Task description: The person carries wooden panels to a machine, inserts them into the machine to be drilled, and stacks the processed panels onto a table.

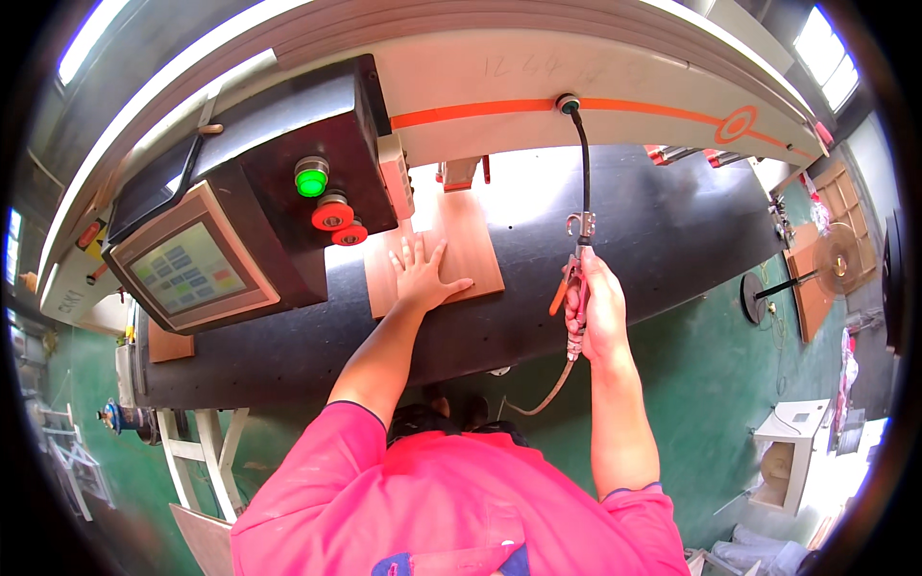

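Observation:
My left hand (420, 276) lies flat with fingers spread on a light brown wooden board (478, 254), which rests on the black machine table (615, 211). To the right, my right hand (600, 302) is wrapped round an air blow gun (577, 288) with an orange lever and a metal hook on top. A black hose (582, 154) runs from the gun up to a fitting on the machine's beam. Another brownish hose (549, 396) curves down from the gun's lower end. My palm hides part of the gun's body.
A black control box (279, 144) with a touch screen (187, 269), a green button (310, 178) and red buttons juts over the table at left. The white beam (480, 67) with an orange stripe spans the far side. A standing fan (754, 296) is at far right on the green floor.

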A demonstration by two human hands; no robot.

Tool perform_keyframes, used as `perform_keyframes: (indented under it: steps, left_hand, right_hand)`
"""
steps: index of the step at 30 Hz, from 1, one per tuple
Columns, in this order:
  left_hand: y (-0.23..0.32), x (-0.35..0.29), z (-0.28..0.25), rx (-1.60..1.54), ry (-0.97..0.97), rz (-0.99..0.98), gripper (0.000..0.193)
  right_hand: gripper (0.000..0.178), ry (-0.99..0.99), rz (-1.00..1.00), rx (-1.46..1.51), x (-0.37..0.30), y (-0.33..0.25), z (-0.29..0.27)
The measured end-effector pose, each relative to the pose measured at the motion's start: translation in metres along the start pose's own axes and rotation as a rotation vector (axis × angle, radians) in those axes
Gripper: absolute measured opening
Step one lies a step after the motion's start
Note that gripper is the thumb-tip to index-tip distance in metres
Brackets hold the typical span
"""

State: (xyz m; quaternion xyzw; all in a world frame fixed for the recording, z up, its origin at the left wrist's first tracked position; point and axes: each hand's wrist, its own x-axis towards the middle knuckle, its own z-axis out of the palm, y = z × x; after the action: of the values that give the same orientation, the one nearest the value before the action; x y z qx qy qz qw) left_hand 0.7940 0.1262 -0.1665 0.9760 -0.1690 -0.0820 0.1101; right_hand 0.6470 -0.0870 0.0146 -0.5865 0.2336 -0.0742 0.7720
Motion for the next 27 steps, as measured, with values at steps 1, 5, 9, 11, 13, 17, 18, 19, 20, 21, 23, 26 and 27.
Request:
perform_keyframes:
  steps: [1,5,9,11,13,17,18,19,20,21,23,26,27]
  left_hand:
    - [0.0,0.0,-0.001,-0.007,-0.009,-0.007,0.103]
    - [-0.002,0.003,0.002,-0.011,-0.003,-0.004,0.105]
    - [-0.003,0.004,0.006,-0.019,-0.028,-0.008,0.106]
    - [-0.002,0.002,0.006,-0.022,-0.024,-0.005,0.106]
    - [0.0,-0.002,0.003,0.001,-0.022,-0.01,0.102]
    - [-0.015,-0.009,0.013,-0.203,0.27,0.122,0.079]
    - [-0.011,-0.03,0.004,-0.266,0.445,0.213,0.071]
    - [-0.008,-0.057,-0.005,-0.272,0.565,0.264,0.06]
    - [-0.009,-0.088,-0.015,-0.429,0.612,0.274,0.05]
    - [-0.013,-0.125,-0.024,-0.487,0.548,0.249,0.047]
    - [-0.039,-0.187,-0.018,-0.596,0.442,0.111,0.041]
    - [-0.088,-0.271,-0.011,-0.732,0.398,-0.139,0.038]
    - [-0.109,-0.291,-0.01,-0.807,0.425,-0.287,0.036]
  right_hand:
    - [0.039,-0.001,0.008,-0.004,0.0,-0.001,0.0]
    - [0.039,-0.002,0.028,-0.05,-0.002,-0.009,0.002]
    - [0.04,-0.01,0.058,-0.098,-0.003,-0.018,-0.001]
    - [0.04,-0.02,0.053,-0.094,-0.006,-0.021,0.0]
    - [0.039,-0.026,0.057,-0.074,-0.01,-0.021,-0.001]
    - [0.041,-0.037,0.064,-0.03,-0.018,-0.01,0.0]
    - [0.037,-0.083,0.074,0.042,-0.026,-0.007,-0.006]
    - [0.037,-0.089,0.082,0.031,-0.037,-0.001,-0.013]
    - [0.037,-0.111,0.083,0.024,-0.046,0.009,-0.017]
    - [0.037,-0.147,0.125,-0.002,-0.057,0.02,-0.023]
    - [0.035,-0.266,0.285,-0.052,-0.066,0.055,-0.032]
    - [0.031,-0.403,0.536,-0.202,-0.102,0.096,-0.029]
    - [0.031,-0.47,0.637,-0.135,-0.103,0.105,-0.018]
